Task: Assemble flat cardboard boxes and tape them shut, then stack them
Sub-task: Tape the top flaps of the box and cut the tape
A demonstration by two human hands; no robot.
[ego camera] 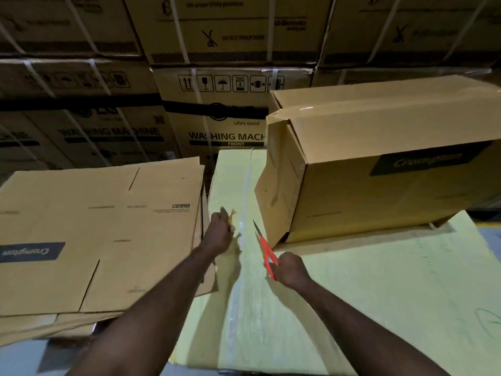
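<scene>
right hand grips red scissors (tip pointing away) | left hand pinches tan scrap

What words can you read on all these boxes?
"Crompton": flat box, upside down.
"Crompton": built box, blurry.
"WASHING MACH", "FRONT", "Life's Good": middle carton.
"DO NOT TRUCK HERE": top carton.
Small print elsewhere: too blurred.

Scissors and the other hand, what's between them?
Head view: the yellow surface and its clear tape strip lie between the red scissors and the left hand, which pinches a tan scrap.
</scene>
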